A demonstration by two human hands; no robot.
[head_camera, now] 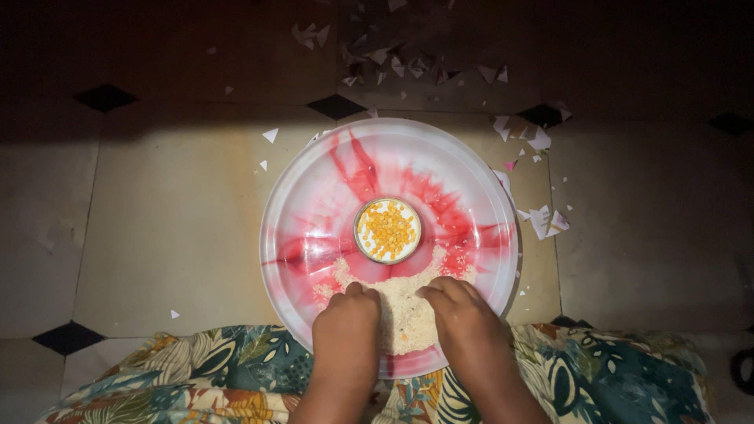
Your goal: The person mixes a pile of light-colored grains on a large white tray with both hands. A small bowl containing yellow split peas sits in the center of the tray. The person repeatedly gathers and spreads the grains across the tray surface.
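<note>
Nearest the camera, I am seeing a leaf-patterned cloth (236,377) lying across the lower edge of the view, with both forearms rising out of it. I am resting the left hand (345,318) and the right hand (463,314) knuckles-up on a heap of pale rice grains (404,306), which is lying on the near part of a round plate with red streaks (314,188). The fingers of each hand are curling down and lying close together, their tips sinking into the grains; whether they are pinching any I cannot tell. Just beyond the heap, at the plate's centre, a small round bowl (387,230) is holding yellow lentils (386,229). The plate is sitting on a pale tiled floor (157,235). Farthest away, torn paper scraps (408,63) are lying scattered in shadow.
</note>
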